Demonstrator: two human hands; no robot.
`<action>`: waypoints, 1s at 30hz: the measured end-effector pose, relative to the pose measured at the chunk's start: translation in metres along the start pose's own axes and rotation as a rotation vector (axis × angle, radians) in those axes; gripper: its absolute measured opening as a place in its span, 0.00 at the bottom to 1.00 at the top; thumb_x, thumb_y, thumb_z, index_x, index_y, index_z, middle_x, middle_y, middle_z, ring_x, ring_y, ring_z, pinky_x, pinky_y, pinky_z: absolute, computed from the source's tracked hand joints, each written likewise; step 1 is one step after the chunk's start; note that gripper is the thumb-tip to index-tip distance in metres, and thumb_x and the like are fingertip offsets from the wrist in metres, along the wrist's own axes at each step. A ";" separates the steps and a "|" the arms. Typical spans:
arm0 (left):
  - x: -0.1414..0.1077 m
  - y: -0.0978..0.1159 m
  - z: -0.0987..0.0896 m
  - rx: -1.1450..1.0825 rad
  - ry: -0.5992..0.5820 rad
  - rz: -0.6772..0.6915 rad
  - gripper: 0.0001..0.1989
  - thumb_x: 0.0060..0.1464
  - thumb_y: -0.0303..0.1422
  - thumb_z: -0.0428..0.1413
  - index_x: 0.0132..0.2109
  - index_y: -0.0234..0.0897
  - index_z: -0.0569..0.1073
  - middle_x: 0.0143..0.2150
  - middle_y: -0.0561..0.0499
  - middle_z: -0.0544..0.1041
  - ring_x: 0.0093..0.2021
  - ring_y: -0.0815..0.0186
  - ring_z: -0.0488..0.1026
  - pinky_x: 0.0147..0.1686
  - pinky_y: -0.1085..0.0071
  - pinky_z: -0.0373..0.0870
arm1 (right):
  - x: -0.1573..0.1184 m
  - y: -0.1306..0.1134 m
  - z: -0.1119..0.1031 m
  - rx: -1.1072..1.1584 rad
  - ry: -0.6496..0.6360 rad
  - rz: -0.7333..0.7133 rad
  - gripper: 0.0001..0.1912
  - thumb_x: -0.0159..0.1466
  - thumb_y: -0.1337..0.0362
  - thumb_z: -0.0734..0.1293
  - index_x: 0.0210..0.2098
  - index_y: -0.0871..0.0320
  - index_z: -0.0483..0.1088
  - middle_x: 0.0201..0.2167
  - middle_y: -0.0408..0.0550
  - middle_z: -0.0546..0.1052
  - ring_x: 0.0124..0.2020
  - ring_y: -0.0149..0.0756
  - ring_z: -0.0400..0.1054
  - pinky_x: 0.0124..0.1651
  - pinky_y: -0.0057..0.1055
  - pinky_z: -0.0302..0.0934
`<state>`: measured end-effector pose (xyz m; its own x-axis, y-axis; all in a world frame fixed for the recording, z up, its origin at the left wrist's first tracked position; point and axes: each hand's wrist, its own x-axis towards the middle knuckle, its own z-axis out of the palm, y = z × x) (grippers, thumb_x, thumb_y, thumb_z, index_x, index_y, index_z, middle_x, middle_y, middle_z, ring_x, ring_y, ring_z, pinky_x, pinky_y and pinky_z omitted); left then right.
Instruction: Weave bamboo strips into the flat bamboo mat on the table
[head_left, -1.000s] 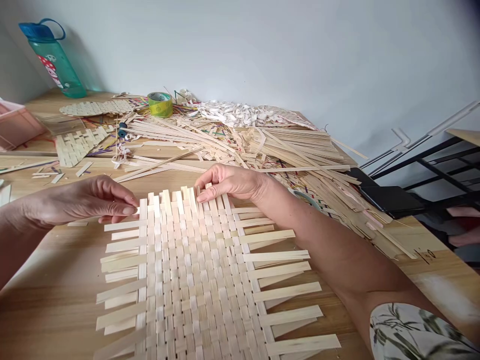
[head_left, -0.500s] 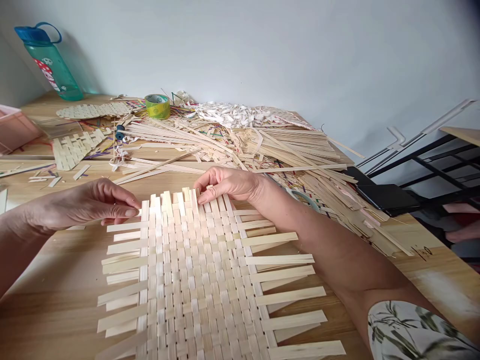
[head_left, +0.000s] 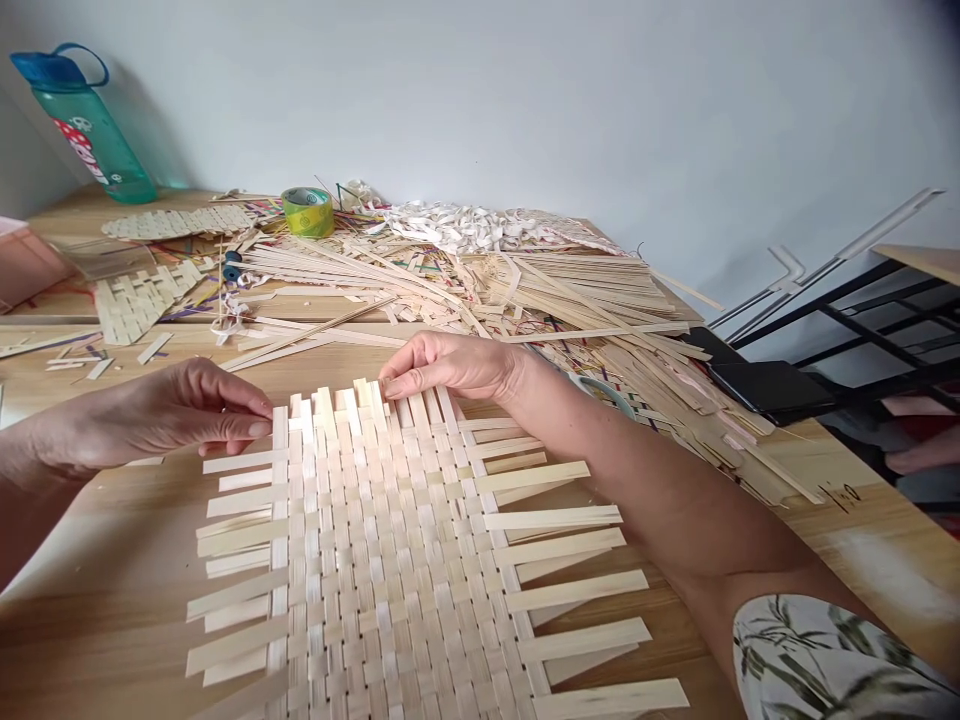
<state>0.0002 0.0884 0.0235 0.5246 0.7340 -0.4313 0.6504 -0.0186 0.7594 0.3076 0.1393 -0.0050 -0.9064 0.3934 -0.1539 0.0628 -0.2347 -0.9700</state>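
A woven mat of pale flat strips point(head_left: 397, 560) lies before me, its loose strip ends sticking out at the left, right and far edges. At its far left corner, my left hand point(head_left: 199, 408) pinches with thumb and fingers; what it grips there is mostly hidden. My right hand point(head_left: 450, 368) holds the mat's far edge near the middle, thumb on top of the strip ends and fingers behind them.
Loose strips point(head_left: 585, 290) and white scraps point(head_left: 465, 228) cover the table's back. Around them are a tape roll point(head_left: 307, 212), a teal bottle point(head_left: 97, 140), a pink box point(head_left: 30, 265), small woven pieces point(head_left: 146, 300) and, at right, a black flat object point(head_left: 772, 388).
The whole view has shifted slightly, so the mat and background things sit a little further left. Both hands keep their places at the mat's far edge.
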 end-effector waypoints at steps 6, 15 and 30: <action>-0.002 -0.004 -0.004 0.032 -0.034 -0.036 0.19 0.55 0.47 0.56 0.31 0.34 0.80 0.24 0.51 0.71 0.25 0.69 0.64 0.25 0.76 0.63 | -0.001 -0.001 0.000 -0.017 0.033 0.024 0.07 0.57 0.65 0.74 0.33 0.63 0.78 0.29 0.45 0.79 0.28 0.25 0.71 0.33 0.22 0.66; 0.000 -0.010 -0.005 0.019 -0.031 -0.033 0.17 0.55 0.45 0.56 0.35 0.36 0.80 0.25 0.52 0.71 0.26 0.69 0.64 0.27 0.77 0.63 | 0.000 -0.001 0.001 -0.046 0.026 -0.014 0.05 0.57 0.67 0.72 0.31 0.63 0.75 0.29 0.44 0.78 0.29 0.26 0.70 0.32 0.21 0.65; 0.001 -0.004 -0.001 -0.029 -0.031 -0.026 0.16 0.52 0.44 0.57 0.34 0.35 0.80 0.22 0.52 0.71 0.23 0.70 0.63 0.24 0.75 0.64 | 0.001 -0.001 0.003 -0.074 0.052 -0.009 0.08 0.57 0.64 0.73 0.33 0.62 0.75 0.28 0.43 0.78 0.27 0.26 0.71 0.30 0.22 0.64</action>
<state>-0.0023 0.0899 0.0208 0.5245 0.7126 -0.4660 0.6480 0.0208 0.7613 0.3060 0.1374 -0.0041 -0.8845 0.4409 -0.1525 0.0869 -0.1655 -0.9824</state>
